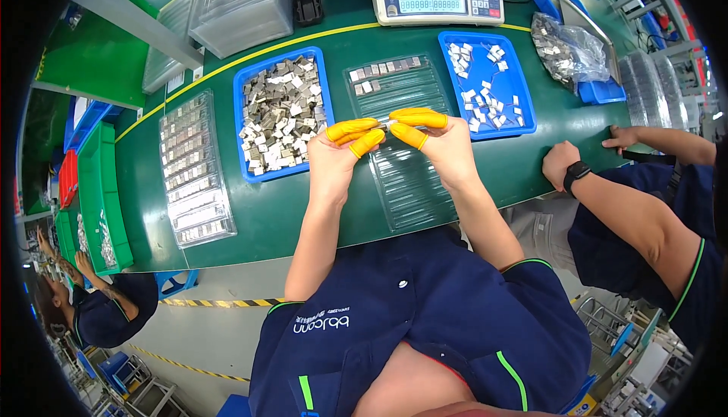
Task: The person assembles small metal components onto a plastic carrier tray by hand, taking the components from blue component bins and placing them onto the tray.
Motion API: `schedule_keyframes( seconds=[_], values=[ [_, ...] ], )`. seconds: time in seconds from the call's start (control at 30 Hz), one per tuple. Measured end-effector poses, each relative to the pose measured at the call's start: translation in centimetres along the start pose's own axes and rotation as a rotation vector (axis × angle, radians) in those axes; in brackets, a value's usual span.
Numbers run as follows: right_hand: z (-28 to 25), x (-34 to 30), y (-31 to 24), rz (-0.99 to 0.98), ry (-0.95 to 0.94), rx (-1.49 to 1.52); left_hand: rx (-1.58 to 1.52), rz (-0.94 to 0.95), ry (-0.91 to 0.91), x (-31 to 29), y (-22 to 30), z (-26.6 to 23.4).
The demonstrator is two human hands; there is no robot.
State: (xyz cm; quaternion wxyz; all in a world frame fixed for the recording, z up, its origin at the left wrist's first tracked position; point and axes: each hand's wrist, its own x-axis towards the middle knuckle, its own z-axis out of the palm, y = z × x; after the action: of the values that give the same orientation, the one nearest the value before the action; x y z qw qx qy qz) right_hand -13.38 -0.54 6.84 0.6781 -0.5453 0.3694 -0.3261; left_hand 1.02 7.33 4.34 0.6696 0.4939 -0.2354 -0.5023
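Note:
My left hand (337, 155) and my right hand (440, 148) meet over the middle of the table, with yellow covers on their fingertips. Thumbs and fingers of both hands pinch a tiny silvery piece (386, 124), mostly hidden between the tips. Below them lies a clear ribbed plastic tray (409, 189), with small grey and white block parts (387, 67) in its far rows. To the left, a blue bin (240, 125) is heaped with similar blocks. On the right, another blue bin (485, 76) contains scattered white blocks, some with thin leads.
A filled clear tray (193, 174) lies at left, with green bins (106, 197) beyond. A digital scale (438, 2) and stacked clear trays (243, 4) stand at the back. A plastic bag of parts (569, 49) is at right. A co-worker's arm (622, 197) rests beside the table; another person (110, 303) works far left.

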Motion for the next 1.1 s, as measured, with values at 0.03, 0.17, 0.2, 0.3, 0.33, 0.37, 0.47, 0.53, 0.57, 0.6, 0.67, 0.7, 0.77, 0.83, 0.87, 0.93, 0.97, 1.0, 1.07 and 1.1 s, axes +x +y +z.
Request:
schedule_keyframes(
  seconds=[0.03, 0.17, 0.2, 0.3, 0.33, 0.37, 0.47, 0.53, 0.57, 0.6, 0.67, 0.7, 0.77, 0.83, 0.87, 0.93, 0.97, 1.0, 1.07, 1.1],
  values=[
    [-0.1, 0.0, 0.0, -0.002, 0.001, -0.001, 0.000, 0.001, -0.002, 0.0, 0.0, 0.1],
    [-0.2, 0.0, 0.3, 0.084, 0.006, 0.120, -0.015, 0.042, 0.001, 0.2, -0.2, 0.5],
    [-0.1, 0.0, 0.3, 0.091, 0.029, 0.158, -0.064, 0.020, -0.003, 0.2, -0.3, 0.5],
    [-0.1, 0.1, 0.2, 0.036, 0.045, 0.151, -0.093, -0.053, 0.009, 0.4, -0.4, 0.6],
    [-0.1, 0.1, 0.3, 0.037, 0.047, 0.154, -0.090, -0.056, 0.008, 0.3, -0.5, 0.7],
    [-0.2, 0.2, 0.5, -0.022, 0.041, 0.057, -0.075, -0.049, 0.022, 0.2, -0.7, 0.9],
    [-0.1, 0.1, 0.7, -0.094, 0.070, -0.002, -0.078, -0.049, 0.044, 0.3, -0.7, 1.0],
    [0.0, 0.2, 0.6, -0.110, 0.103, 0.035, -0.096, -0.054, 0.052, 0.4, -0.6, 1.0],
    [0.0, 0.2, 0.6, -0.091, 0.095, 0.053, -0.097, -0.060, 0.050, 0.5, -0.6, 1.0],
    [0.0, 0.3, 0.6, -0.072, 0.087, 0.070, -0.099, -0.066, 0.048, 0.6, -0.5, 1.0],
    [-0.3, 0.4, 0.7, -0.059, 0.061, 0.079, -0.072, -0.054, 0.042, 0.6, -0.5, 0.8],
    [-0.5, 0.4, 0.8, -0.046, 0.035, 0.086, -0.047, -0.041, 0.035, 0.7, -0.5, 0.7],
    [-0.5, 0.4, 0.9, 0.006, 0.011, 0.146, -0.049, -0.048, 0.002, 0.7, -0.6, 0.6],
    [-0.6, 0.2, 1.0, 0.057, -0.012, 0.204, -0.052, -0.053, -0.033, 0.8, -0.8, 0.4],
    [-0.6, 0.0, 1.2, 0.069, -0.027, 0.209, -0.075, -0.070, -0.035, 0.8, -0.9, 0.4],
    [-0.8, 0.0, 1.1, 0.081, -0.042, 0.214, -0.098, -0.087, -0.037, 0.7, -1.1, 0.0],
    [-1.2, -0.1, 1.0, 0.168, -0.111, 0.212, -0.058, -0.080, -0.096, 0.7, -1.1, -0.3],
    [-1.7, -0.2, 0.9, 0.256, -0.182, 0.209, -0.019, -0.073, -0.153, 0.6, -1.1, -0.7],
    [-2.5, -0.2, 1.2, 0.238, -0.272, 0.208, 0.050, -0.085, -0.177, 0.3, -0.1, -0.5],
    [-2.5, -0.3, 1.3, 0.302, -0.371, 0.352, 0.042, -0.114, -0.247, 0.2, 0.0, -0.5]
  ],
)
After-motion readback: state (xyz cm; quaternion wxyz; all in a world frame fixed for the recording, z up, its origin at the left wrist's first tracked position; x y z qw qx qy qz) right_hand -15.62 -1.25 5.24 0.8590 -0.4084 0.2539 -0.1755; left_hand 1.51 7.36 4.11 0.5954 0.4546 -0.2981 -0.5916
